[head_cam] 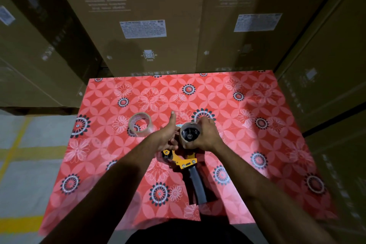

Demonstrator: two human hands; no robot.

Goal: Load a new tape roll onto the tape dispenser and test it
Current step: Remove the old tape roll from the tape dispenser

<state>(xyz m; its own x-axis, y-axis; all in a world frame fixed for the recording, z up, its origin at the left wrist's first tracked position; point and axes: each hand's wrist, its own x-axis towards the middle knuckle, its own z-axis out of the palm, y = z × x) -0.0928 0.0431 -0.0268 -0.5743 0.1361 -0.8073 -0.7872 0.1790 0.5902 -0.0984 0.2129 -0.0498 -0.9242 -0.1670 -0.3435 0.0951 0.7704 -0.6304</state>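
1. The tape dispenser lies on its side near the middle of the desk, its dark handle pointing toward the near edge. Lying flat probably keeps it steady, so both hands are free to work at the hub.
2. The right hand is closed around a roll sitting on the dispenser's black hub, fingers curled over its far rim. It looks like the roll is being pressed or turned on the spindle; whether it is fully seated I cannot tell.
3. The left hand sits just beside the roll on its left. Its thumb sticks up and its fingers curl near the yellow frame, seemingly bracing the dispenser or feeling for the tape end. Whether it actually grips anything is not clear.
4. A second roll of clear tape rests apart, toward the left edge of the desk, out of the way.
5. Threading the tape and testing it appear not yet done.
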